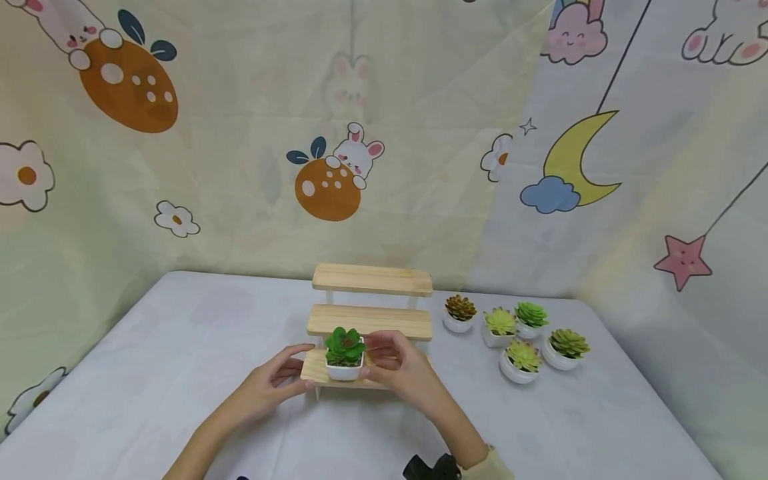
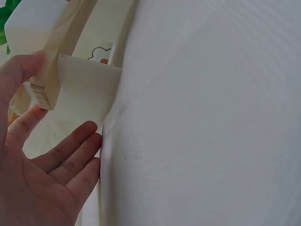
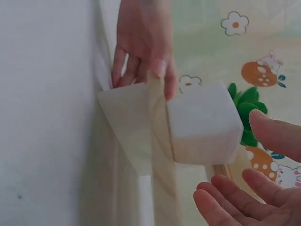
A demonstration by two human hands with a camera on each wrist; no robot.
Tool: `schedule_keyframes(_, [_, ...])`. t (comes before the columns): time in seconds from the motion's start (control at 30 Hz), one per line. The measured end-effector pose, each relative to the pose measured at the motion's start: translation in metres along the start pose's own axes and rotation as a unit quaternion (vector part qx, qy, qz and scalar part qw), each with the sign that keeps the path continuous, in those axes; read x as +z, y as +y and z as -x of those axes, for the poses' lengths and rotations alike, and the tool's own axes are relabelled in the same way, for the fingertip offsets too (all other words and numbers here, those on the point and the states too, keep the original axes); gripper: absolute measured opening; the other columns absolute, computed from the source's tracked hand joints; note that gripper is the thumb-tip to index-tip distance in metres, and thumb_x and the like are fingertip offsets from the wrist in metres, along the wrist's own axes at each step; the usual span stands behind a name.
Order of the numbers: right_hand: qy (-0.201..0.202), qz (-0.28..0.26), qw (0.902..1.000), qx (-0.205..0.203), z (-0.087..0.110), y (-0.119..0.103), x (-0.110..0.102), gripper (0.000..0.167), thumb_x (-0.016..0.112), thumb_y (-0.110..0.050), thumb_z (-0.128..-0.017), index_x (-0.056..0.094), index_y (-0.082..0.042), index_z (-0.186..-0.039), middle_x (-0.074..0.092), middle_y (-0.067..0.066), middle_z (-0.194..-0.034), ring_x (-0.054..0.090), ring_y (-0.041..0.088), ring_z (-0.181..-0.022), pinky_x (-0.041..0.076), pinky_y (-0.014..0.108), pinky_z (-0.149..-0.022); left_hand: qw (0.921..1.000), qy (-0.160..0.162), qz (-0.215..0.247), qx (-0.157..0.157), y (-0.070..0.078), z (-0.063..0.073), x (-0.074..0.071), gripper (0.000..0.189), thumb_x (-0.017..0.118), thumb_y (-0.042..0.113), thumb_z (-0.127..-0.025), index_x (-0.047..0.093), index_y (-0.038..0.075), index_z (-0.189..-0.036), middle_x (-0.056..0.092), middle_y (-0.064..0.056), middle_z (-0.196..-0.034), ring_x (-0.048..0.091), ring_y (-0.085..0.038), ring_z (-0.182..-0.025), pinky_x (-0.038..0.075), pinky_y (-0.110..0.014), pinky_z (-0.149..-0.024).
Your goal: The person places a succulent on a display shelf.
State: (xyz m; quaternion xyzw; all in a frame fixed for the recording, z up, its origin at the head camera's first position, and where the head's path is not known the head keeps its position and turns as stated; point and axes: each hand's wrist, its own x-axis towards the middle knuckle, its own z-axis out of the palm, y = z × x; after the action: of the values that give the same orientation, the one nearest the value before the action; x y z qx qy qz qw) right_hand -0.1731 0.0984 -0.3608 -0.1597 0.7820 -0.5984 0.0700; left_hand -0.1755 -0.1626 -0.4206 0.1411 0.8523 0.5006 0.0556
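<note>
A three-tier wooden stand (image 1: 369,321) with pale board steps stands at the middle of the table. On the left part of its lowest step sits a green succulent (image 1: 345,345) in a white square pot (image 3: 204,127), upright. My left hand (image 1: 267,381) pinches the left end of that step between thumb and index finger, its other fingers extended below the board in the left wrist view. Just right of the pot is my right hand (image 1: 401,365), fingers spread and loosely bent. A gap shows between its fingers and the pot in the right wrist view.
To the right stand several potted succulents: a brown one (image 1: 460,312) nearest the stand, then yellow-green (image 1: 500,325) and green (image 1: 531,317) ones grouped together. A white cloth (image 1: 228,320) covers the table. Behind hangs a curtain (image 1: 252,167) with cartoon prints.
</note>
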Motion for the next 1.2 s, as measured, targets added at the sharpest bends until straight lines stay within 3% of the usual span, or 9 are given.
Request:
schedule_keyframes(0.27, [0.014, 0.033, 0.9994, -0.004, 0.007, -0.007, -0.028, 0.048, 0.072, -0.015, -0.081, 0.053, -0.005, -0.125, 0.057, 0.013, -0.122, 0.054, 0.029, -0.112, 0.046, 0.039, -0.096, 0.9998, 0.001, 0.011, -0.015, 0.001, 0.000, 0.000, 0.058, 0.069, 0.036, -0.083, 0.044, 0.027, -0.134, 0.060, -0.011, -0.116, 0.058, -0.024, -0.112, 0.039, -0.045, -0.101])
schedule_keyframes(0.67, [0.058, 0.087, 0.9945, -0.005, 0.020, -0.013, -0.080, 0.051, 0.071, -0.021, -0.082, 0.051, -0.010, -0.128, 0.054, 0.010, -0.127, 0.051, 0.026, -0.118, 0.041, 0.041, -0.102, 0.9996, 0.001, 0.019, -0.022, 0.000, 0.000, 0.000, 0.059, 0.069, 0.037, -0.082, 0.043, 0.030, -0.134, 0.060, -0.009, -0.117, 0.057, -0.022, -0.113, 0.038, -0.045, -0.103])
schedule_keyframes(0.87, [0.093, 0.096, 0.9910, 0.012, 0.032, -0.011, -0.105, 0.050, 0.070, -0.021, -0.083, 0.050, -0.009, -0.128, 0.054, 0.011, -0.127, 0.051, 0.027, -0.117, 0.047, 0.027, -0.093, 0.9996, 0.001, 0.020, -0.021, 0.000, -0.001, 0.001, 0.059, 0.069, 0.036, -0.082, 0.043, 0.029, -0.135, 0.060, -0.010, -0.117, 0.057, -0.023, -0.113, 0.038, -0.045, -0.103])
schedule_keyframes(0.97, [0.102, 0.095, 0.9899, 0.024, 0.038, -0.009, -0.117, 0.050, 0.069, -0.021, -0.084, 0.050, -0.008, -0.129, 0.053, 0.011, -0.127, 0.054, 0.018, -0.114, 0.046, 0.018, -0.087, 0.9996, 0.004, 0.017, -0.021, 0.001, -0.001, 0.000, 0.059, 0.069, 0.037, -0.082, 0.043, 0.028, -0.135, 0.059, -0.010, -0.118, 0.057, -0.025, -0.114, 0.038, -0.045, -0.103])
schedule_keyframes(1.1, [0.114, 0.102, 0.9875, 0.035, 0.047, -0.004, -0.130, 0.051, 0.068, -0.024, -0.085, 0.049, -0.009, -0.130, 0.053, 0.009, -0.129, 0.054, 0.003, -0.107, 0.046, 0.017, -0.084, 0.9996, 0.004, 0.017, -0.021, 0.001, 0.000, 0.000, 0.059, 0.069, 0.036, -0.082, 0.044, 0.028, -0.135, 0.060, -0.011, -0.118, 0.057, -0.024, -0.114, 0.038, -0.045, -0.103])
schedule_keyframes(1.2, [0.127, 0.108, 0.9850, 0.047, 0.054, -0.002, -0.140, 0.051, 0.066, -0.026, -0.086, 0.048, -0.010, -0.132, 0.051, 0.008, -0.130, 0.053, 0.004, -0.109, 0.046, 0.017, -0.084, 0.9996, 0.001, 0.019, -0.020, 0.001, 0.000, 0.000, 0.059, 0.069, 0.035, -0.083, 0.043, 0.027, -0.135, 0.060, -0.010, -0.117, 0.057, -0.023, -0.113, 0.038, -0.045, -0.102])
